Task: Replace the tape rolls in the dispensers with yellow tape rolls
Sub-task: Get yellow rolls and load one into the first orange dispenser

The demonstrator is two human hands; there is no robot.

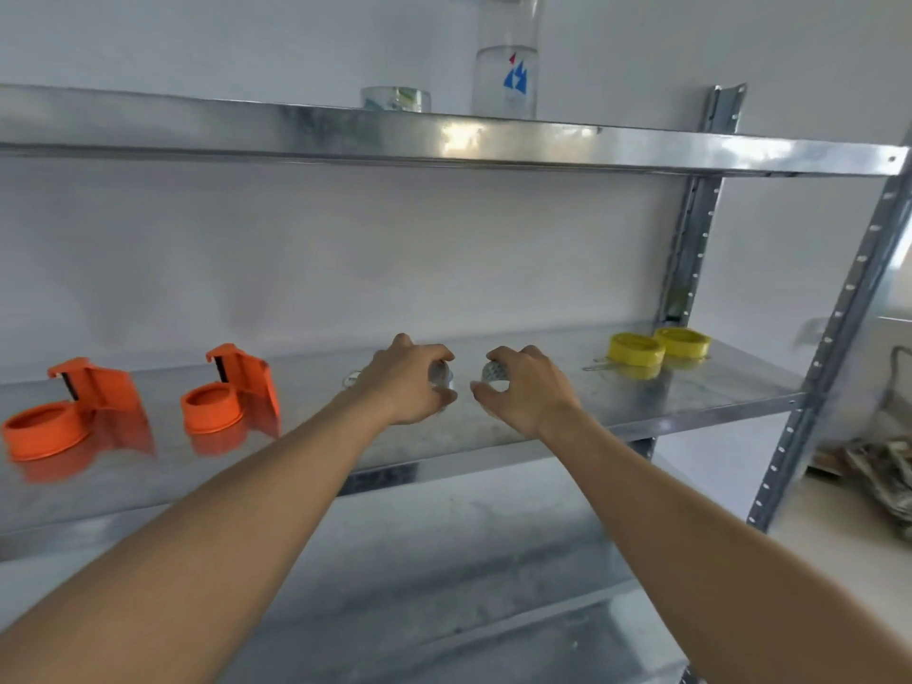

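Observation:
Two orange tape dispensers lie on the metal shelf at the left, one at the far left and one beside it; both hubs look bare. Two yellow tape rolls lie flat at the shelf's right end. Over the shelf's middle, my left hand grips a clear tape roll, and my right hand grips another clear tape roll. The two rolls are close together, a small gap between them.
An upper shelf holds a clear bottle with a blue logo and a clear tape roll. Perforated uprights stand at the right. A crumpled bag lies on a surface at the right. A lower shelf runs beneath my arms.

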